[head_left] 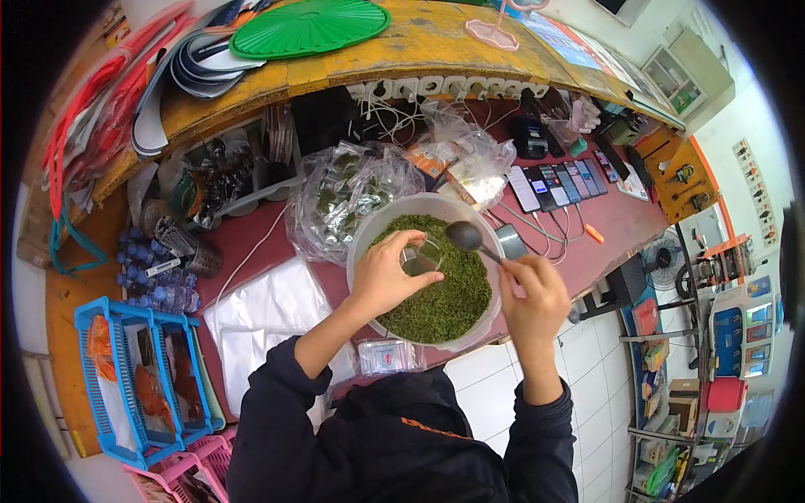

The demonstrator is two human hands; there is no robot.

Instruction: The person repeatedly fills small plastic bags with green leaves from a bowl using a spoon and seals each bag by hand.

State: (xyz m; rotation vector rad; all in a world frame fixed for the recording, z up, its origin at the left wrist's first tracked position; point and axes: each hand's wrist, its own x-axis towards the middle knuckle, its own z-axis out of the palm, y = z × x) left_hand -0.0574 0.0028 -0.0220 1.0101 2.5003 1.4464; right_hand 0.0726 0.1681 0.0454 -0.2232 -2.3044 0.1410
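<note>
A round whitish tub (362,220) full of shredded green flakes (457,293) stands at the table's front edge. Over the flakes, my left hand (390,272) is closed around a small clear container (422,256), perhaps a cup, with green showing through it. My right hand (534,292) grips the handle of a dark spoon (464,235). The spoon's bowl is above the far right part of the flakes, beside the clear container. Behind the tub lies a large clear bag (310,222) holding several small packets with green contents.
Flat clear plastic bags (272,310) lie to the left, near a blue basket rack (138,369) and water bottles (155,268). Several phones (558,184) with cables lie at the back right. Small packets (387,356) sit at the front edge. A wooden shelf (428,42) spans the back.
</note>
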